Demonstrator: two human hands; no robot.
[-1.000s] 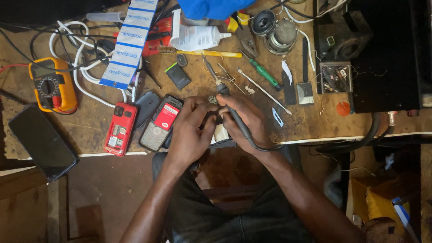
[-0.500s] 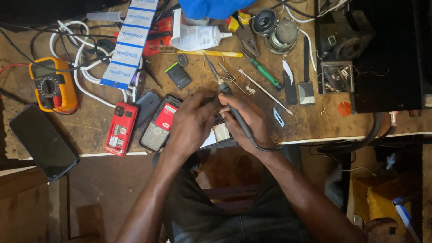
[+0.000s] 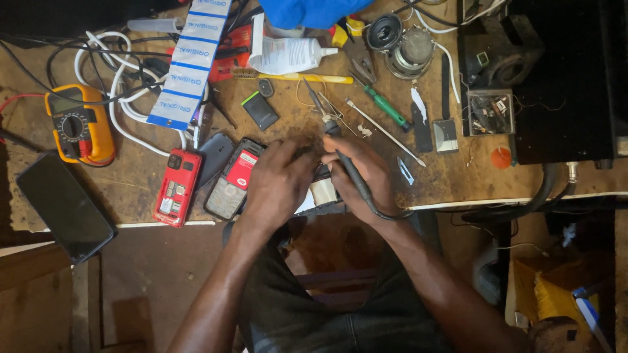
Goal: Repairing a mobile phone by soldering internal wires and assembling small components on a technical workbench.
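Note:
My right hand (image 3: 367, 175) grips a black soldering iron (image 3: 333, 134) like a pen, its metal tip pointing up and away over the wooden bench (image 3: 451, 176). Its black cord loops back under my wrist. My left hand (image 3: 278, 180) presses down on a small part at the bench's near edge, mostly hidden beneath my fingers; a white piece (image 3: 324, 191) shows between the two hands. Just left of my left hand lie an opened phone with a red inside (image 3: 233, 178) and a red phone (image 3: 176, 186).
A yellow multimeter (image 3: 78, 131), a black smartphone (image 3: 62, 206), white cables (image 3: 124, 111), a strip of blue-and-white packets (image 3: 190, 62), a glue bottle (image 3: 288, 53), a green screwdriver (image 3: 383, 104), a small speaker (image 3: 400, 40) and a black box (image 3: 562, 78) crowd the bench.
The soldering iron's tip has lifted away from the part and now points farther up the bench. My left hand stays pressed on the part.

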